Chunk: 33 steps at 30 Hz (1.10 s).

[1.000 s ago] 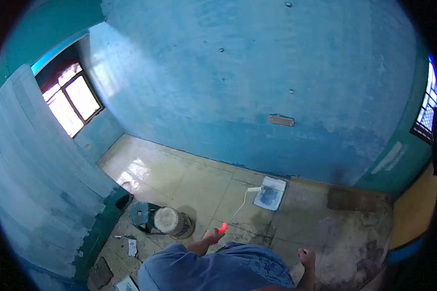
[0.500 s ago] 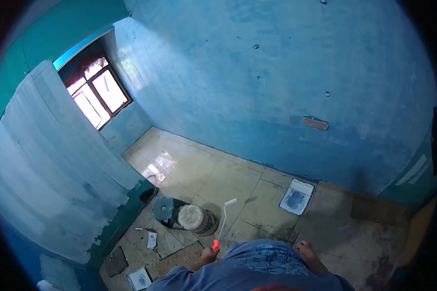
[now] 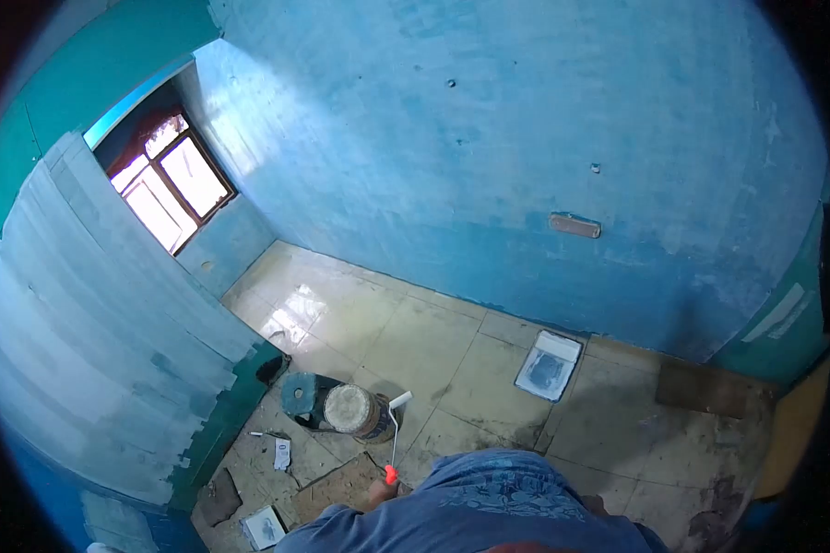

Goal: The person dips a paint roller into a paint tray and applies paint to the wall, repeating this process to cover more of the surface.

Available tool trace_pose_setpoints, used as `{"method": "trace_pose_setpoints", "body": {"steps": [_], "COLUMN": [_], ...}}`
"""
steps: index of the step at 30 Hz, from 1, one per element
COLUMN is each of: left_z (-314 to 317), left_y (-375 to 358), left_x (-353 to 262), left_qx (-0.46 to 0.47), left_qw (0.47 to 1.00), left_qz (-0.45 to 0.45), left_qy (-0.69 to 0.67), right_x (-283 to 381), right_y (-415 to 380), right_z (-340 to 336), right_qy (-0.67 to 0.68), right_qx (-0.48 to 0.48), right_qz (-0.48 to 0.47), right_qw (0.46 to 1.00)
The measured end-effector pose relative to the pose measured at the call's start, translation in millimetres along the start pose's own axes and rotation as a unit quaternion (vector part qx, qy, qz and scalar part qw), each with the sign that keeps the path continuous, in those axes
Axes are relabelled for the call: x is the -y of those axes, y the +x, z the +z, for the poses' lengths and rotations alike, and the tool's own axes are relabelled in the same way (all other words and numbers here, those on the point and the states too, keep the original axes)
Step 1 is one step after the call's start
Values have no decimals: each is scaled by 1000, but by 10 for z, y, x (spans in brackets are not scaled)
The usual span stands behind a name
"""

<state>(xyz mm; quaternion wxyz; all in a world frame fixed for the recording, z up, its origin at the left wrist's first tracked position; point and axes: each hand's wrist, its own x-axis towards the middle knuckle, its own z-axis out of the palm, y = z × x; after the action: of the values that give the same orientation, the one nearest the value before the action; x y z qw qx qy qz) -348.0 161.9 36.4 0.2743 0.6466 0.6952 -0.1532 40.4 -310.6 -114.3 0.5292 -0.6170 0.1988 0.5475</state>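
My left hand (image 3: pixel 381 491) is closed around the orange handle of a small paint roller (image 3: pixel 395 444), at the lower middle of the head view. The roller's white sleeve points up and away from me, over the floor beside a bucket (image 3: pixel 350 408) with a pale, paint-crusted top. Of my right hand (image 3: pixel 598 504), only a small sliver shows at the right edge of my shirt. Its fingers are hidden. Farther off, a white paint tray (image 3: pixel 549 367) with bluish-grey paint in it lies on the tiles near the wall.
A dark green stool (image 3: pixel 302 394) stands against the bucket. A partition wall (image 3: pixel 111 323) with whitish paint rises on the left. Ahead is the blue wall (image 3: pixel 489 184). A white tray-like item (image 3: pixel 264 528), a small packet (image 3: pixel 282 453) and a brown board (image 3: pixel 701 388) lie on the floor.
The view has shifted slightly. My left hand and the roller have moved left and a little down, toward the bucket. My right hand has drawn back, mostly behind my shirt.
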Motion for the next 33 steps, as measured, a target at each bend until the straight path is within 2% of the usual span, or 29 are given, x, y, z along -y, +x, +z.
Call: {"method": "trace_pose_setpoints", "body": {"steps": [2,3,6,7,8,10,14,16,19,21,23,25,26,27,28,29,31,32,33], "left_z": [34,33,161,180,177,137,283,347,538,675,747,832,858,839,860,971,833,784,915], "left_y": [-1,-18,166,116,72,-79,-295,-471,-620,-744,-843,-974,-1035,-1078,-1113,-1105,-1297,-1369,-1236], "left_x": [-231,-306,-501,-598,-672,-825,-877,-881,-787,-701,-611,-523,-490,-458,-418,-329,-447,-496,-407], "left_qx": [-63,-49,-30,-86,-89,-100,-74,-75,-62,-86,-65,-59,-54,-41,-27,-74,-62,-53,-87], "left_qw": [997,996,990,986,985,973,971,968,977,977,982,988,989,992,994,992,995,996,994], "left_qz": [46,54,99,140,140,205,224,236,198,192,171,139,133,118,104,100,73,48,71], "left_qy": [-4,-58,-91,-40,-40,-17,-49,-27,-52,-34,-37,-29,-29,-22,-14,-29,-36,-44,-14], "right_x": [120,183,329,389,476,745,799,778,752,701,550,294,200,127,-24,-165,-558,-566,-465], "right_y": [67,103,122,85,69,-11,47,-6,-315,-617,-641,-567,-579,-613,-551,-472,-70,-178,-295], "right_z": [-25,-33,-3,32,84,229,52,-17,-164,-297,-512,-756,-831,-861,-964,-1040,-1315,-1313,-1227], "right_qy": [-96,-144,-277,-320,-320,-168,-75,-198,-221,-242,-266,-406,-410,-284,-149,-150,-408,-406,-408], "right_qx": [-4,-6,-17,-20,-18,-105,-27,-69,-110,-89,-65,-37,-36,-45,-57,-59,-6,-9,-25], "right_qz": [-84,-126,-244,-281,-282,-120,-128,-133,-111,-134,-155,-176,-170,-93,-14,-9,-115,-111,-144], "right_qw": [992,982,929,904,904,973,989,969,963,957,949,896,895,953,987,987,906,907,901]}}
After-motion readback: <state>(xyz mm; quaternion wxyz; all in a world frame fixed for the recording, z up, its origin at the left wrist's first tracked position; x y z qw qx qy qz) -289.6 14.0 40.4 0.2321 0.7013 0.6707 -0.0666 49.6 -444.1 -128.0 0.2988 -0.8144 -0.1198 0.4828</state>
